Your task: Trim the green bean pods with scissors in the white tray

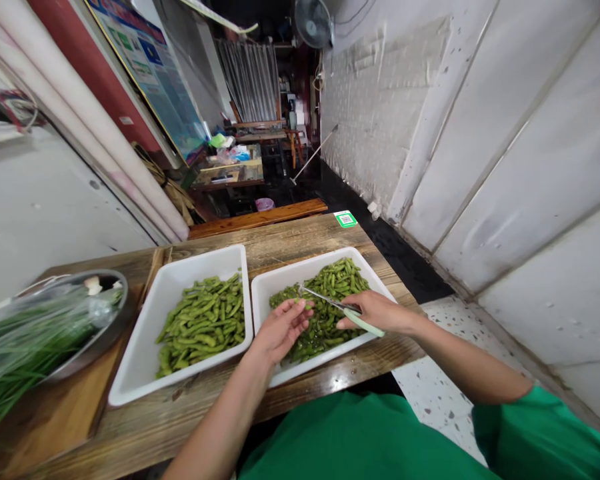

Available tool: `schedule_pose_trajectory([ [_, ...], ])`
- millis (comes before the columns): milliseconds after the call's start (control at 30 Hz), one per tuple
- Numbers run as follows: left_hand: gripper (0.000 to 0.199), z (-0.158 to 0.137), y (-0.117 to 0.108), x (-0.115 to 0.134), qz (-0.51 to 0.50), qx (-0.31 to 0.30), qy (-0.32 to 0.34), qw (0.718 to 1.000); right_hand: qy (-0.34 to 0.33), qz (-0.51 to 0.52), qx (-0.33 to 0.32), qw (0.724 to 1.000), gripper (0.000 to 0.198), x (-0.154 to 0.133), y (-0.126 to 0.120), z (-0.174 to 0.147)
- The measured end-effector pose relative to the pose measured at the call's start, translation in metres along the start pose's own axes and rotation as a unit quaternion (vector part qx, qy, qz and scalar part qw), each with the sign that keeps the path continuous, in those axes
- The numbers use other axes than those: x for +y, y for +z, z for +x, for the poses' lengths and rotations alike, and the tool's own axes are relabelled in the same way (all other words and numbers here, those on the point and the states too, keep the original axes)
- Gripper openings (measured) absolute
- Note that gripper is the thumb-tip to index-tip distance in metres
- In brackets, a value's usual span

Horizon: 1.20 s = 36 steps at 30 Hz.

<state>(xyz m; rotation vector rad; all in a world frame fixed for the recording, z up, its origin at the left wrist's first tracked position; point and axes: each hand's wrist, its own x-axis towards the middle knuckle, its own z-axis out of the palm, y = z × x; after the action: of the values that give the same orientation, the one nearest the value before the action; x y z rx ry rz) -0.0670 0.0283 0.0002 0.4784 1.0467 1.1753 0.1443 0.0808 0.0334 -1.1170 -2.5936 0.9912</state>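
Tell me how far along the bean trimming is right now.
Looks partly done: the left tray holds a pile of pods, whether trimmed I cannot tell. In hand: the left hand pinches one pod while the right hand holds scissors at it. Left: the pods heaped in the right tray.

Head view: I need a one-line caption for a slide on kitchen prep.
Left hand holds a green bean pod over the right white rectangular tray; right hand holds pale-green-handled scissors.
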Motion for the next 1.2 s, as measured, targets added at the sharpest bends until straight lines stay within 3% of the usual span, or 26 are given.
schedule_pose_trajectory([
  [167,0.005,0.0,0.011,0.002,-0.127,0.043,0.015,0.991,-0.012,0.01,0.009,1.0,0.051,-0.011,0.006,-0.008],
  [367,0.01,-0.002,0.022,-0.001,-0.177,0.088,0.052,0.979,-0.01,-0.002,0.041,0.999,0.047,-0.02,0.014,-0.01],
  [600,0.011,-0.003,0.028,-0.007,-0.234,0.107,0.035,0.966,-0.007,0.01,0.054,0.998,0.045,-0.024,0.015,-0.011],
  [900,0.011,-0.006,0.032,-0.01,-0.224,0.094,0.048,0.969,-0.023,-0.016,0.072,0.997,0.049,-0.018,0.016,-0.01],
  [1200,0.012,-0.004,0.029,-0.012,-0.224,0.103,0.033,0.969,-0.008,-0.027,0.057,0.998,0.039,-0.021,0.015,-0.01],
])
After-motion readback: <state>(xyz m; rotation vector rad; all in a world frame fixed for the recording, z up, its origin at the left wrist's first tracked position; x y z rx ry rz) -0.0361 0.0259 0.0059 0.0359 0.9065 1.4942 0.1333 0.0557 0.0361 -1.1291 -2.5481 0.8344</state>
